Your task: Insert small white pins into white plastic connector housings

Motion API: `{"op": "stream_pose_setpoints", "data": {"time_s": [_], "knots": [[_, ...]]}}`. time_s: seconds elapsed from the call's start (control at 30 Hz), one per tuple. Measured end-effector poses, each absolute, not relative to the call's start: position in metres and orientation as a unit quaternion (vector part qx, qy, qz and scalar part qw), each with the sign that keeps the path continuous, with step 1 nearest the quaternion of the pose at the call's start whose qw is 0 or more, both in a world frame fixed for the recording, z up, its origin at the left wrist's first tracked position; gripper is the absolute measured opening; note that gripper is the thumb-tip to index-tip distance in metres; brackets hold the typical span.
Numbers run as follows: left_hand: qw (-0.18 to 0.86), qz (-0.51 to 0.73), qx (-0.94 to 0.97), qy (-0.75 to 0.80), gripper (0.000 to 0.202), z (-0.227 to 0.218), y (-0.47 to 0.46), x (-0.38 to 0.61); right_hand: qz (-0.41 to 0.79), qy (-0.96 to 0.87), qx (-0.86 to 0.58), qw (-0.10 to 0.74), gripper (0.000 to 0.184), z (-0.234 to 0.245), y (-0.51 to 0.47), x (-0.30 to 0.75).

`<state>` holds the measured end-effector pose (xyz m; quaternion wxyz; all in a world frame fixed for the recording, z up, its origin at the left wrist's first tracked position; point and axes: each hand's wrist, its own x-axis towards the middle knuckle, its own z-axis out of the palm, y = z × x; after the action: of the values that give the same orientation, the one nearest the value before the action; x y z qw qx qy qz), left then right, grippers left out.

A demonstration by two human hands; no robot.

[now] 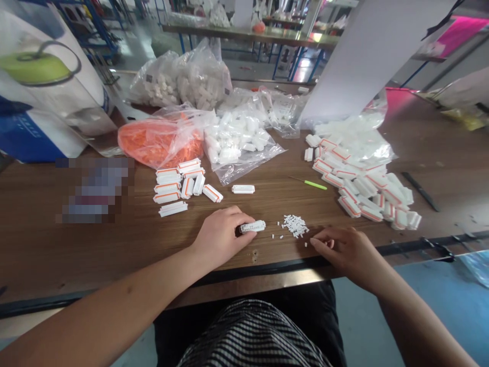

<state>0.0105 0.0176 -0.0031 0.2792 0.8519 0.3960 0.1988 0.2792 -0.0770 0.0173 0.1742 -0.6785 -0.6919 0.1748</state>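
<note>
My left hand (224, 232) is closed around a white plastic connector housing (253, 226), thumb along its near side; a row of small holes shows on its face. To the right lies a heap of tiny white plastic pieces (295, 225), with a few strays beside it. My right hand (346, 248) rests low at the right of this heap, thumb and fingertips drawn together. Whether a tiny piece sits between those fingertips is too small to tell. One single white housing (243, 189) lies beyond my left hand.
White housings with orange strips (168, 187) lie at left, and a larger pile (367, 188) at right. A green-handled pick (315, 185) and a dark flat tool (420, 191) lie nearby. Bags of orange parts (160, 140) and white parts (237, 137) stand behind, beside a white pillar (362, 56).
</note>
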Motion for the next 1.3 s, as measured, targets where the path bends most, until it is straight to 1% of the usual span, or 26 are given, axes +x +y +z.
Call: {"op": "stream_pose_setpoints", "data": {"time_s": [0.1,0.2,0.47,0.7,0.87,1.0,1.17,1.3], "knots": [[0.283,0.197,0.851,0.396,0.015,-0.003,0.017,0.010,0.195,-0.692,-0.669,0.187,0.023,0.016,-0.077,0.284],[0.285,0.194,0.850,0.398,0.015,-0.002,0.017,0.010,0.195,-0.692,-0.666,0.197,0.022,0.010,-0.079,0.283],[0.278,0.194,0.852,0.400,0.015,-0.001,0.017,0.012,0.125,-0.722,-0.654,0.188,0.029,0.008,-0.085,0.277],[0.285,0.195,0.851,0.396,0.013,0.000,0.017,0.010,0.184,-0.705,-0.658,0.189,0.028,0.010,-0.086,0.278],[0.278,0.197,0.853,0.395,0.014,-0.001,0.017,0.011,0.135,-0.723,-0.648,0.200,0.027,0.005,-0.087,0.276],[0.279,0.194,0.853,0.397,0.014,-0.001,0.017,0.011,0.092,-0.752,-0.627,0.182,0.029,0.007,-0.086,0.274],[0.282,0.195,0.851,0.398,0.014,0.000,0.017,0.010,0.075,-0.786,-0.590,0.169,0.020,0.010,-0.084,0.277],[0.279,0.196,0.851,0.399,0.013,-0.002,0.017,0.010,0.079,-0.774,-0.603,0.178,0.022,0.013,-0.086,0.279]]}}
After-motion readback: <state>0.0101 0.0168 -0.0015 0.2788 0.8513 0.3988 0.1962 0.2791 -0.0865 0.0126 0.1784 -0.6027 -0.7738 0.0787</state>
